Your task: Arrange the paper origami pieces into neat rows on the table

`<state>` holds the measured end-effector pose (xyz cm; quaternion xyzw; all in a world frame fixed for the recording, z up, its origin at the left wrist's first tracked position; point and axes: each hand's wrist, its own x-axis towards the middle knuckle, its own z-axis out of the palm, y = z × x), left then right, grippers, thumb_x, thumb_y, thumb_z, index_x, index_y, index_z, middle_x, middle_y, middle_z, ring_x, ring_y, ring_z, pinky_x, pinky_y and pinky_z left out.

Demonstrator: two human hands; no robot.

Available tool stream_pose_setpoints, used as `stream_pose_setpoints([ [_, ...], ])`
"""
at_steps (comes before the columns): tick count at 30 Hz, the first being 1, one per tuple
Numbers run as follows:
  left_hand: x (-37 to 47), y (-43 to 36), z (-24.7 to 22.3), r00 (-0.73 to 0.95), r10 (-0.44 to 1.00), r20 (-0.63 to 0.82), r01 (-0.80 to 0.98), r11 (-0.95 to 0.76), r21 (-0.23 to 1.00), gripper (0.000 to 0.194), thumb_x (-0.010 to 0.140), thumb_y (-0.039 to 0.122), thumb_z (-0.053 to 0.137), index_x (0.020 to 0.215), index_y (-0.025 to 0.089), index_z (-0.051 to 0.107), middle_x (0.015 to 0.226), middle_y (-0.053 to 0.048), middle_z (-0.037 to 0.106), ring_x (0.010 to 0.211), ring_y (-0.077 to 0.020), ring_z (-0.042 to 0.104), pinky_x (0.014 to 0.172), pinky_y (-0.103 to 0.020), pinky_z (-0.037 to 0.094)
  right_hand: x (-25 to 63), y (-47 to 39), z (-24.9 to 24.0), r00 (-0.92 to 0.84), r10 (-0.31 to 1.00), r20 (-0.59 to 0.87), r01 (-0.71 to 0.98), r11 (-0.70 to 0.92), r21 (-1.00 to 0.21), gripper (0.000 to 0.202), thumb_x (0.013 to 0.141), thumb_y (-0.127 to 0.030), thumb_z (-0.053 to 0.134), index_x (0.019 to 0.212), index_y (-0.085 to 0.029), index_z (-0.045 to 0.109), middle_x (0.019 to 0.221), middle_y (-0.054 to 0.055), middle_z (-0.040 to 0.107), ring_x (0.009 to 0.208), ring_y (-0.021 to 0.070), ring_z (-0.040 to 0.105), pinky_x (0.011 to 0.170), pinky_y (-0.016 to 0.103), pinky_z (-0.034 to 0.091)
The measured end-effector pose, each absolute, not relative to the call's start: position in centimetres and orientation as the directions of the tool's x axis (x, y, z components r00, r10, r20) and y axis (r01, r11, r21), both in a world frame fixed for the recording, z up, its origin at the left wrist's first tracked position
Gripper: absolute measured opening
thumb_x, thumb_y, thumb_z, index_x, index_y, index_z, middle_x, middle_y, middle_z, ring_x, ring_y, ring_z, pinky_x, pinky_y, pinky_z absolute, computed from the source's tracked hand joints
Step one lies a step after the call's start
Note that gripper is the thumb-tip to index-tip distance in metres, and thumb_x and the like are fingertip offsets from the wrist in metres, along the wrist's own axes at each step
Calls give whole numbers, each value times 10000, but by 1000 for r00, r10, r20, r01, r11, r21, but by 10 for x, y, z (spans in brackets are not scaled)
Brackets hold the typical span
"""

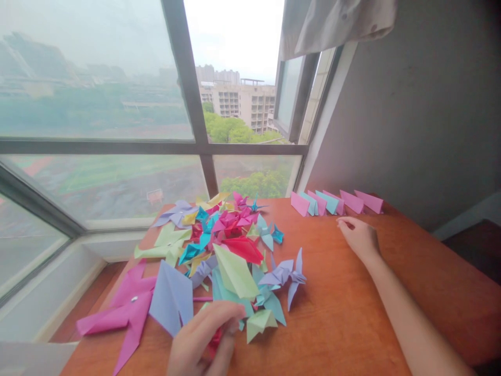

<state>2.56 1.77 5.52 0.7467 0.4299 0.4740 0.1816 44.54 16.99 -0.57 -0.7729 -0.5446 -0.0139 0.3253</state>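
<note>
My left hand (207, 334) is curled at the front edge of a heap of folded paper. Red folded paper (215, 340) shows between its thumb and fingers, mostly hidden by them. Just past the fingertips lie a pale green folded piece (261, 325) and a light green paper plane (237, 274). My right hand (360, 239) hovers over the table at right, fingertips drawn together, with nothing visible in them. Beyond it stands a row of pink and light blue folded papers, the nearest being a pink one (351, 201); the hand looks apart from them.
The heap holds several cranes, such as a lilac one (285, 274), and a red folded piece (243, 248). At left lie a magenta pinwheel (133, 300) and a blue-lilac paper plane (171, 297). Windows border the wooden table (332, 324); a grey wall (422, 115) rises at right.
</note>
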Motion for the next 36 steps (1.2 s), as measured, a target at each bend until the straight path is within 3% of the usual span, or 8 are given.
stream_pose_setpoints([
  [4, -15, 36, 68, 163, 807, 568, 651, -520, 553, 214, 859, 197, 562, 1003, 243, 713, 966, -39, 762, 834, -189, 733, 754, -231, 585, 421, 146, -16, 373, 878, 299, 772, -115, -625, 333, 796, -436, 514, 885, -223, 753, 873, 59, 762, 844, 245, 691, 753, 325, 497],
  [8, -70, 62, 62, 227, 820, 525, 849, -431, 306, 329, 805, 176, 492, 1029, 241, 724, 1112, -64, 726, 1022, -254, 687, 873, -341, 562, 415, 139, -25, 408, 868, 283, 709, -106, -697, 365, 791, -456, 503, 890, -206, 749, 788, 68, 756, 790, 255, 700, 732, 342, 503],
  [11, -98, 76, 48, 283, 844, 455, 889, -409, 205, 368, 768, 153, 471, 1017, 246, 726, 1156, -72, 708, 1065, -268, 662, 918, -383, 538, 418, 142, -32, 421, 858, 295, 689, -91, -719, 385, 788, -473, 505, 900, -195, 747, 775, 72, 752, 756, 254, 697, 726, 349, 503],
  [18, -98, 83, 43, 390, 864, 319, 901, -429, 58, 235, 808, 188, 477, 828, 245, 705, 1162, -96, 704, 1049, -281, 658, 893, -414, 527, 425, 146, -45, 435, 867, 243, 603, -80, -794, 401, 783, -477, 519, 931, -176, 740, 798, 81, 748, 759, 246, 697, 694, 327, 516],
  [23, -101, 82, 53, 376, 844, 382, 897, -435, 77, 158, 803, 216, 517, 813, 234, 674, 1183, -104, 691, 1097, -298, 629, 923, -433, 506, 421, 143, -40, 437, 860, 263, 630, -84, -772, 404, 779, -473, 511, 920, -175, 743, 778, 82, 747, 733, 250, 692, 715, 345, 506],
  [29, -86, 64, 73, 311, 816, 488, 835, -480, 270, 138, 878, 275, 516, 916, 229, 641, 1184, -91, 690, 1097, -254, 643, 902, -341, 524, 418, 143, -38, 409, 873, 268, 652, -74, -755, 391, 784, -459, 494, 905, -181, 740, 774, 74, 744, 740, 245, 684, 738, 350, 497],
  [36, -39, 43, 73, 222, 848, 481, 750, -464, 472, 164, 949, 309, 470, 937, 210, 600, 868, -31, 721, 775, -189, 689, 673, -239, 538, 418, 144, -38, 406, 871, 276, 658, -69, -750, 399, 784, -470, 488, 899, -184, 741, 760, 69, 742, 729, 237, 680, 721, 339, 492],
])
